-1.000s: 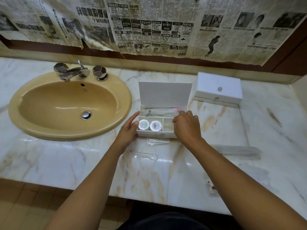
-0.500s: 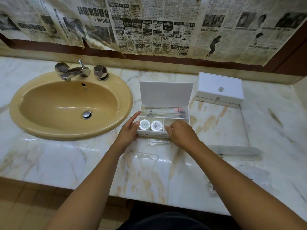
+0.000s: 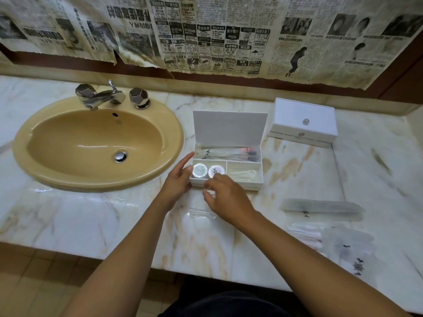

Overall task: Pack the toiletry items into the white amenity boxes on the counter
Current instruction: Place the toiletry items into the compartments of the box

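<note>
Both hands at the open box [image 3: 249, 183]: left hand [image 3: 177, 183] flat against its 9 o'clock wall, unchanged. Right hand [image 3: 225, 199] has pulled back from the 3 o'clock compartment, now pinching a small packet [image 3: 209, 192] at 6 o'clock.

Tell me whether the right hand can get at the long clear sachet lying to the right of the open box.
Probably yes. The right hand hovers at the open box's front edge, and the long clear sachet lies flat on bare counter to its right, with nothing between them or on top of it.

Tan oval sink [image 3: 68, 170] at 9 o'clock, chrome tap [image 3: 103, 97] on its far rim. Yellowed newspaper sheets [image 3: 217, 37] cover wall, 12 o'clock.
</note>
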Motion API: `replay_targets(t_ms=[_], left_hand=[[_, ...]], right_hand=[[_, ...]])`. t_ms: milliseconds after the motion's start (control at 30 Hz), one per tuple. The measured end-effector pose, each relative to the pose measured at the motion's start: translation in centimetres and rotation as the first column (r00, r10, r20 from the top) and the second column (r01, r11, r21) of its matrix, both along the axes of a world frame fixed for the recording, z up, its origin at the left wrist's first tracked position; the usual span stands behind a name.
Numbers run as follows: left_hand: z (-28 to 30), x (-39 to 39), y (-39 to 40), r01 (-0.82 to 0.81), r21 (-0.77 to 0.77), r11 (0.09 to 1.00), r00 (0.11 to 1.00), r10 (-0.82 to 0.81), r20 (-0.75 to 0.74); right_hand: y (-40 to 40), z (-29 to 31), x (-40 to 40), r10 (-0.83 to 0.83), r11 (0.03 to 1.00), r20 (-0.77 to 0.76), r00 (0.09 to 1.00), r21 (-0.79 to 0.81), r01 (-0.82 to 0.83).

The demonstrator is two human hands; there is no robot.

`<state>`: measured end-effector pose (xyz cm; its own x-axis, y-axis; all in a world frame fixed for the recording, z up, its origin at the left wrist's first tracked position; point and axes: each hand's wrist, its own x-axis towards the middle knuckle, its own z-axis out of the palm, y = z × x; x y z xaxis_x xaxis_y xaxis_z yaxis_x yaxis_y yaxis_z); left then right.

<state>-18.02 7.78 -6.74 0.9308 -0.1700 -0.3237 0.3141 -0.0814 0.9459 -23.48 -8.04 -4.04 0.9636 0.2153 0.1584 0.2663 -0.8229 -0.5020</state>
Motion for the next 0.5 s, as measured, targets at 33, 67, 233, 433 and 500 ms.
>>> replay_targets(t_ms=[33, 67, 233, 433, 500], left_hand=[[0.0, 0.0, 0.0, -0.002, 0.004, 1.000, 1.000, 0.002, -0.002], [0.1, 0.0, 0.0, -0.006, 0.007, 1.000, 1.000, 0.006, -0.005], [0.3, -0.1, -0.1, 0.000, 0.028, 1.000, 1.000, 0.000, -0.016], [0.3, -0.2, -0.1, 0.006, 0.034, 0.999, 1.000, -0.006, -0.011], [0.2, -0.2, -0.1, 0.005, 0.033, 0.999, 1.000, -0.005, -0.009]], right_hand=[[0.2, -0.3, -0.4, 0.021, 1.000, -0.077, 0.997, -0.017, -0.022], [0.4, -0.6, -0.7, 0.035, 0.998, -0.159, 0.987, -0.043, -0.042], [0.8, -2.0, -2.5, 0.087, 0.968, -0.315, 0.945, -0.197, -0.155], [0.9, -2.5, -2.8, 0.098, 0.945, -0.307, 0.947, -0.269, -0.185], [1.1, -2.6, -2.8, 0.099, 0.948, -0.292, 0.951, -0.263, -0.180]])
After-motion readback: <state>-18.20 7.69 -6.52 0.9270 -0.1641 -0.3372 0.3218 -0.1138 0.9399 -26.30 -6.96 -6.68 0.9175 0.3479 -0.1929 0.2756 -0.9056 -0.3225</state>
